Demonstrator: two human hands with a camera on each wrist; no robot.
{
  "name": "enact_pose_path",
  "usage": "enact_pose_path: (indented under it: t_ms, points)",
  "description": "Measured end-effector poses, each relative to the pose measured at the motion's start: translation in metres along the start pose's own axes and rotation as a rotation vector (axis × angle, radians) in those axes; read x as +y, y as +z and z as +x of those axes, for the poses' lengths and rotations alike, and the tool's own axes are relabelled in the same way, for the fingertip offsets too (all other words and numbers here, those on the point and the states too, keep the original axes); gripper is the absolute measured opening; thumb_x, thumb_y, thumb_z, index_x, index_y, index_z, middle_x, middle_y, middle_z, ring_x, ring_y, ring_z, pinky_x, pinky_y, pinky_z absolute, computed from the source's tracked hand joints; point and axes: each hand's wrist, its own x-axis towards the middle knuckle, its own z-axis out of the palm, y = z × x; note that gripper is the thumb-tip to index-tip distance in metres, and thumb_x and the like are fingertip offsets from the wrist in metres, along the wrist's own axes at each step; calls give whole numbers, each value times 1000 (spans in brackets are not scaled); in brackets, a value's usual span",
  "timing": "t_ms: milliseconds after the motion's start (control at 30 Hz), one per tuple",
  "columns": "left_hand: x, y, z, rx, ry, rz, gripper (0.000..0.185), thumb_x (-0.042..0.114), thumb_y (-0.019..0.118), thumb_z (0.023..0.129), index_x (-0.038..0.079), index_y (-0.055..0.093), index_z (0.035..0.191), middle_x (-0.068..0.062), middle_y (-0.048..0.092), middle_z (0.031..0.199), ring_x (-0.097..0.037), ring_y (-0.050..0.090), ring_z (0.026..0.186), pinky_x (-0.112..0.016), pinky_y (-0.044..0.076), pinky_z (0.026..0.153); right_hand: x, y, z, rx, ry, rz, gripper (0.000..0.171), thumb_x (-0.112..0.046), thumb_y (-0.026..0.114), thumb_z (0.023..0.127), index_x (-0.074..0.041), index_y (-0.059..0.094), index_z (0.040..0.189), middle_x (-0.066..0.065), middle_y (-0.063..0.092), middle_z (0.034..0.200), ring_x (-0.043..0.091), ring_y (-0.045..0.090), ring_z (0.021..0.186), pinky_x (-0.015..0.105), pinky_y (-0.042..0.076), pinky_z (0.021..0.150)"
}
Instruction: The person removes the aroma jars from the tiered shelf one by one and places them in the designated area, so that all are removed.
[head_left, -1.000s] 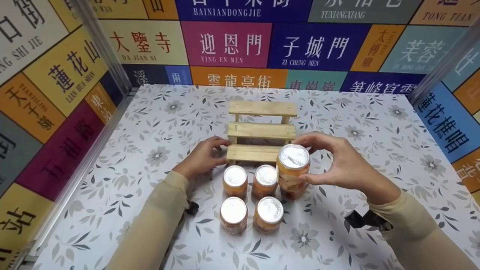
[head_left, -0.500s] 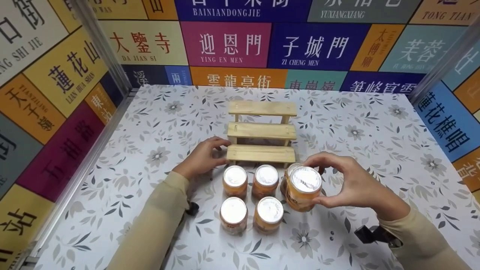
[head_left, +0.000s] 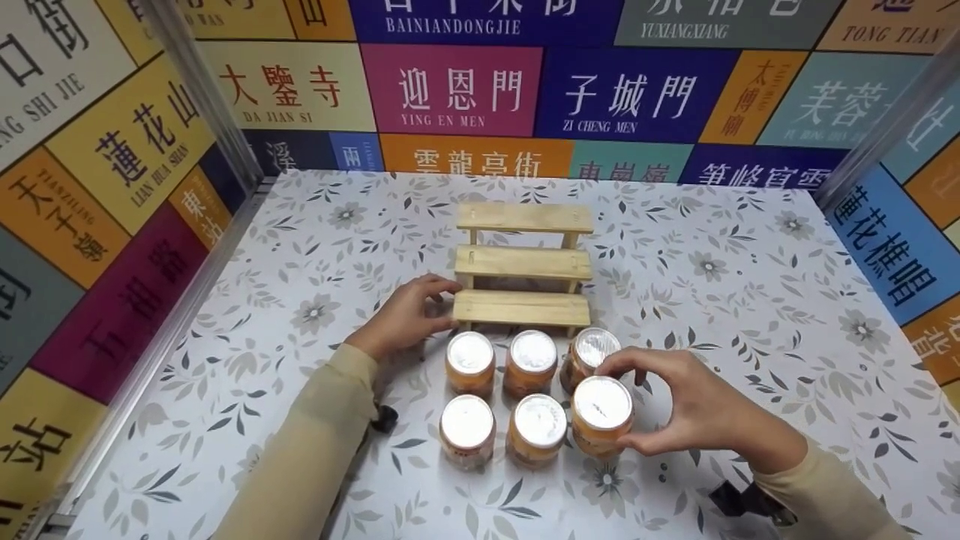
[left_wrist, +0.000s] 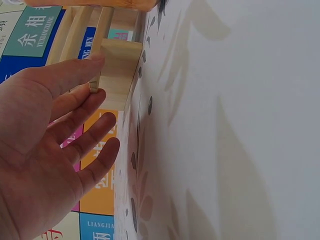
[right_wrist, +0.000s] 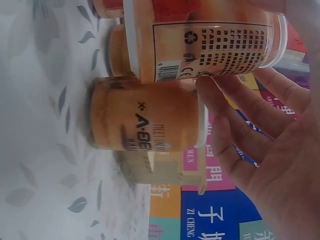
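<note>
My right hand holds an orange-labelled jar with a silvery lid, thumb on the near side and fingers on the far side. This jar is at the right end of the front row. In the right wrist view its printed label and barcode face the camera. Just behind it stands another jar, partly covered by the fingers. At the left end of a three-step wooden stand, my left hand pinches the lowest step between thumb and index finger; the other fingers spread loosely in the left wrist view.
Several similar jars stand left of the held one, including a front-left jar and a back-middle jar, in two rows before the stand. A floral cloth covers the table. Printed panels wall the back and sides.
My right hand has brought the jar from beside the stand's lowest step toward the front right, down beside the front row. The jar behind it has come into view. My left hand stays put.
</note>
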Motion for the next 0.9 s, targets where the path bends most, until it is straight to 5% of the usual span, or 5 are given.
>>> enact_pose_path:
  t_ms: [900]
  points:
    - [-2, 1, -2, 9, 16, -34, 47, 22, 77, 80, 20, 62, 124, 5, 57, 124, -21, 58, 109, -38, 48, 97, 26, 13, -17, -96, 13, -16, 73, -25, 93, 56, -17, 58, 120, -10, 65, 111, 7, 64, 99, 31, 55, 82]
